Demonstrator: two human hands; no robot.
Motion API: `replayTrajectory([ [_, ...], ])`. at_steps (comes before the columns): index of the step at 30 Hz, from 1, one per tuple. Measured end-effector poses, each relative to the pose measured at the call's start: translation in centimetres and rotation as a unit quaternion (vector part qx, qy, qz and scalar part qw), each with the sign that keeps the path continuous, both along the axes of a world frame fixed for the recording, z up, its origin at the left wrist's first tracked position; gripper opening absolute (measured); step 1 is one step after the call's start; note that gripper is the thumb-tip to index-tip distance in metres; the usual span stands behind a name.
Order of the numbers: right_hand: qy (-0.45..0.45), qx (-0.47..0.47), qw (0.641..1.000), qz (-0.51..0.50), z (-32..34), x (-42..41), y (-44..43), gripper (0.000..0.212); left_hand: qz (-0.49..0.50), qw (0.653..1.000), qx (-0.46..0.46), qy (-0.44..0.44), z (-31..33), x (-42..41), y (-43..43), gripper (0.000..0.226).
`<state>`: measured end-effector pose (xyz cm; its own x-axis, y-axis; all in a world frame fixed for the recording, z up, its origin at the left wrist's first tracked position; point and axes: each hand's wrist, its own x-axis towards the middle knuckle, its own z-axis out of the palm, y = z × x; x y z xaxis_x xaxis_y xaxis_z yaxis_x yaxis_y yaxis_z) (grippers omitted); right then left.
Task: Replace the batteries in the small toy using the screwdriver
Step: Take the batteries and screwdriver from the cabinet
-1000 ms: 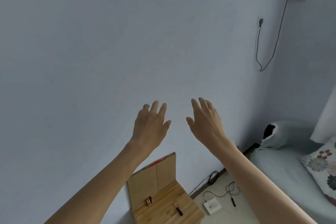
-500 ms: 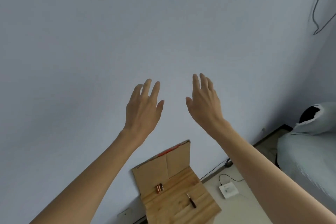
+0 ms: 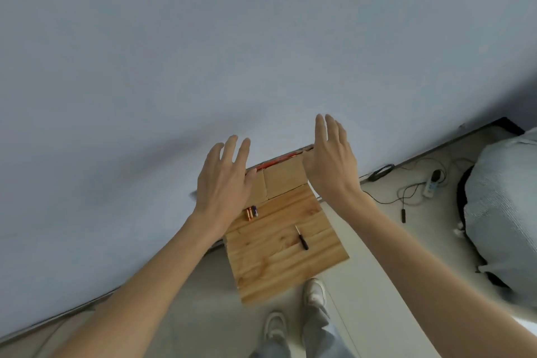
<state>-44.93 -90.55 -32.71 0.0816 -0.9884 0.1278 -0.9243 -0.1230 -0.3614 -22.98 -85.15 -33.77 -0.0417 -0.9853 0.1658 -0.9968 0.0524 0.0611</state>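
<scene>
Left hand: raised in front of the person with its back to the camera, fingers straight and slightly spread, holding nothing. In this view it overlaps the left part of the cardboard; whether it touches it cannot be told.
Right hand: raised beside the left, fingers straight and close together, thumb out to the side, holding nothing. It overlaps the cardboard's upper right corner.
Batteries: a small cluster lying on the wooden table at its far left, just below the cardboard. The casings are orange and one end is dark blue. Any brand print is too small to read.
Screwdriver: lying on the table near its middle, well apart from the batteries, black handle toward the person and thin shaft pointing away. No marking is legible.
Wooden table: small, made of pale planks, pushed against the wall.
Cardboard: a creased brown sheet standing at the back of the table against the wall, with a red strip along its top edge that probably carries printing, though nothing can be read.
Floor: pale. White shoes and grey trouser legs are at the table's near edge.
Right side: black cables, a white power strip and grey bedding.
</scene>
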Motion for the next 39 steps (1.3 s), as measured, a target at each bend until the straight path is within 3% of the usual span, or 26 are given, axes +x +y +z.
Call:
replayTrajectory([
  [13,0.067,0.200,0.973,0.091,-25.1,-2.6,0.7,0.075,0.052,0.985,0.159,0.049,-25.8,1.0,0.1,0.066],
  [22,0.078,0.275,0.951,0.119,-39.1,-3.5,3.9,0.066,0.019,0.976,0.207,0.059,-38.3,2.1,-2.2,0.068],
  [29,0.073,0.312,0.940,0.116,-44.7,-3.7,4.4,0.070,-0.008,0.975,0.219,0.049,-45.6,3.0,-3.6,0.061],
  [39,0.025,0.309,0.944,0.113,-46.5,-3.5,4.1,0.070,-0.023,0.976,0.194,0.100,-48.6,5.0,-3.9,0.058],
])
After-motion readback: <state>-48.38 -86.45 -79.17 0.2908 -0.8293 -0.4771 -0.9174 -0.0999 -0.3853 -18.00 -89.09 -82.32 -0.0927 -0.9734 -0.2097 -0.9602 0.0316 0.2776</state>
